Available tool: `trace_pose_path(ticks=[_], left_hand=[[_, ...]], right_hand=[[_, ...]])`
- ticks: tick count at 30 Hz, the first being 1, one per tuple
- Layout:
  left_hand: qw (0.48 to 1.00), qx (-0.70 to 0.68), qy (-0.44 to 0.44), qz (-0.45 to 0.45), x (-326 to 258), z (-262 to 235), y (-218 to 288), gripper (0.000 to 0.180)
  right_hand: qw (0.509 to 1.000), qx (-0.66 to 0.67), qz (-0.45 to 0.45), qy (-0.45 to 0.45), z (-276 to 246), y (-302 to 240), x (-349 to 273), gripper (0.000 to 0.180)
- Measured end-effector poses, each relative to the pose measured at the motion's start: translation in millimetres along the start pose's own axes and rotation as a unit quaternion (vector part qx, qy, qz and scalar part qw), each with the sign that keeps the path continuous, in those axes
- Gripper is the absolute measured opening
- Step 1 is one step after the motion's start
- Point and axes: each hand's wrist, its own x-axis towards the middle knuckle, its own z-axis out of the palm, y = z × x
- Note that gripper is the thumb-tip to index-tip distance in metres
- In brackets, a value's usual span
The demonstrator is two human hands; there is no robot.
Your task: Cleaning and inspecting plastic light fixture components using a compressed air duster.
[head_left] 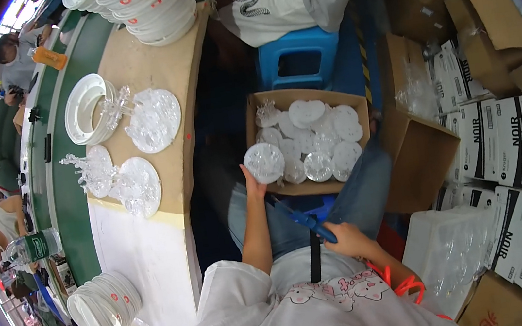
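Note:
My left hand [255,189] holds up a round clear plastic disc [264,162], fingers at its lower left edge, over the near left corner of an open cardboard box [318,186]. Many similar discs [314,128] fill that box, some with clear raised parts. Closed around a blue hand tool [308,221] is my right hand [348,239], near my lap. The tool's thin dark tip reaches up and left, just below the left hand and apart from the disc. An orange-red coiled cord [409,283] lies along my right forearm; whether it joins the tool is hidden.
On the workbench [145,237] at left lie more clear discs [153,120], white rings [89,110] and stacked white round parts [105,309]. Beyond runs a green belt [72,207] with people past it. A blue stool [300,59] stands ahead; cartons [502,138] are piled right.

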Motion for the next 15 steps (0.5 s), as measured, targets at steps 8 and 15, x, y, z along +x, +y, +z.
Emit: trace_pose_path(ticks=[8, 15], left_hand=[[1.000, -0.004, -0.003, -0.014, 6, -8, -4, 0.067], [0.999, 0.036, -0.037, -0.014, 12, -21, -7, 0.069]], right_hand=[[1.000, 0.011, -0.015, -0.023, 7, 3, -1, 0.036], [0.874, 0.271, -0.159, 0.371, -106, -77, -36, 0.017]])
